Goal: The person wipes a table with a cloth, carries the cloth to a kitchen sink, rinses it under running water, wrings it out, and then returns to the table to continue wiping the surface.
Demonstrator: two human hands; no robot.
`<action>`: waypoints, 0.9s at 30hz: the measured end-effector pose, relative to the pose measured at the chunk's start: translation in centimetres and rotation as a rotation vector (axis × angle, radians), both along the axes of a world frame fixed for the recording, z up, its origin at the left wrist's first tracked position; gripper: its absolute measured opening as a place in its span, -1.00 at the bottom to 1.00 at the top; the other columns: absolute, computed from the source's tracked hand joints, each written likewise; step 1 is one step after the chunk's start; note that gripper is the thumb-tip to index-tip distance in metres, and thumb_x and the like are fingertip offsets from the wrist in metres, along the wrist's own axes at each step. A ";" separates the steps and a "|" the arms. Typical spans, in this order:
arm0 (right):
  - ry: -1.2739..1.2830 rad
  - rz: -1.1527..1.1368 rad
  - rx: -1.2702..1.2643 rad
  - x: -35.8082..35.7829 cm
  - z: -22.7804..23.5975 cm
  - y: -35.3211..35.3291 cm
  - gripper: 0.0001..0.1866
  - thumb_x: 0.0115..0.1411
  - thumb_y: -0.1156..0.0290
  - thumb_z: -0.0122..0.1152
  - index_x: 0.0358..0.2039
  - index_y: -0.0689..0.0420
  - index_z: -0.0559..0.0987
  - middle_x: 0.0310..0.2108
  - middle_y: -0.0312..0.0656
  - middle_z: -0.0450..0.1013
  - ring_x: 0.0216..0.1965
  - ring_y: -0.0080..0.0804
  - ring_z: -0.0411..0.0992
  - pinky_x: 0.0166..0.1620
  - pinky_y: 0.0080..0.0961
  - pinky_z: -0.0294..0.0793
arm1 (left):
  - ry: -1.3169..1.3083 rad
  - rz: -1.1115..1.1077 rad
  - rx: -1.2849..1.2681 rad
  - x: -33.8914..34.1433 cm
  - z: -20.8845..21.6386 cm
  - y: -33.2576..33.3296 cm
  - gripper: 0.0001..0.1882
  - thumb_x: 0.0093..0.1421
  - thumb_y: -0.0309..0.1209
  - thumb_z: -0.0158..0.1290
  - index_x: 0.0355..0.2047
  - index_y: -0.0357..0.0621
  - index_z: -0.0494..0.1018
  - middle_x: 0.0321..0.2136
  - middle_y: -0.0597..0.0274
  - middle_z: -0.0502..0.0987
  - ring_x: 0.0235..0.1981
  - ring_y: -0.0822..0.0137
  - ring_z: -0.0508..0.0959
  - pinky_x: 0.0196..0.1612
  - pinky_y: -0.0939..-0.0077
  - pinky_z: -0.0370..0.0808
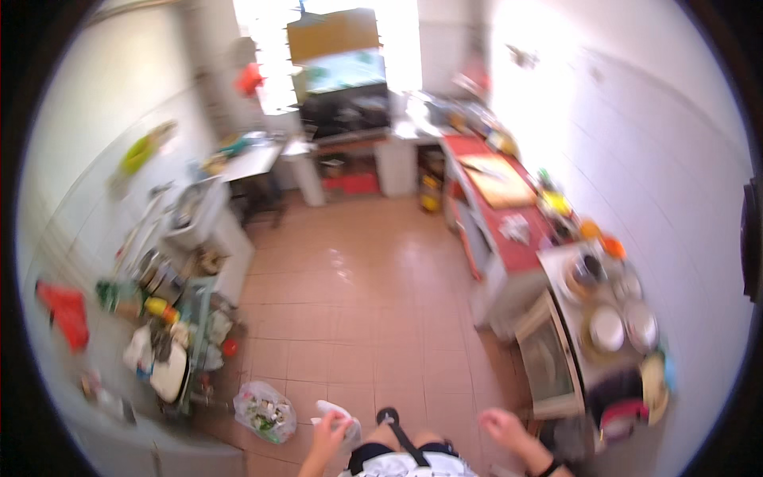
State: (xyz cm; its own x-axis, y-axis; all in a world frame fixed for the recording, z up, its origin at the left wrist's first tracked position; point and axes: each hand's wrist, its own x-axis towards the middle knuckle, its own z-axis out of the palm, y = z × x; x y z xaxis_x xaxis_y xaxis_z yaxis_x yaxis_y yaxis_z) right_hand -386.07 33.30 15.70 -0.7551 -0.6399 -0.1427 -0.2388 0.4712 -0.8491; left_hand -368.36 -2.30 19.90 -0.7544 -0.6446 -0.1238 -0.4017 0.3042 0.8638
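My left hand [329,435] is low in the picture, its fingers closed on a thin white plastic bag [347,419] that hangs beside my leg. Blur hides the bag's finer detail. Out to the right, my right hand [504,430] is raised with loosely bent fingers and nothing visible in it. A dark band circles that wrist. On the floor left of my left hand sits a clear plastic bag [265,411] of mixed scraps, some of them green.
A red counter [515,230] with a cutting board [498,181] runs along the right. Nearer stands a cabinet with a half-open door [550,358], pots and bowls on top. At left are a sink [195,213] and a cluttered rack [195,350]. Tiled floor [358,294] lies between.
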 end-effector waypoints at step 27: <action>-0.131 -0.328 0.188 23.1 0.6 14.4 -0.79 0.18 0.38 -0.08 -0.20 0.07 0.46 -0.26 -0.08 0.47 -0.21 -0.06 0.42 -0.17 -0.24 0.39 | 0.124 -0.486 0.027 -1.6 -1.8 5.5 -0.79 0.21 -0.36 0.02 -0.46 -0.17 0.27 -0.58 0.44 0.23 -0.54 0.62 0.19 -0.51 0.72 0.13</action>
State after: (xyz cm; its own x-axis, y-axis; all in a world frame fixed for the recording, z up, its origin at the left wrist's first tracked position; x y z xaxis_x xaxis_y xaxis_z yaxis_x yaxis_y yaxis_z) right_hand -362.97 47.70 16.31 -0.8827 -0.3213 -0.3430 0.0546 0.6549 -0.7537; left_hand -370.01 3.23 18.06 -0.9768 -0.2128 -0.0257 -0.1127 0.4076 0.9062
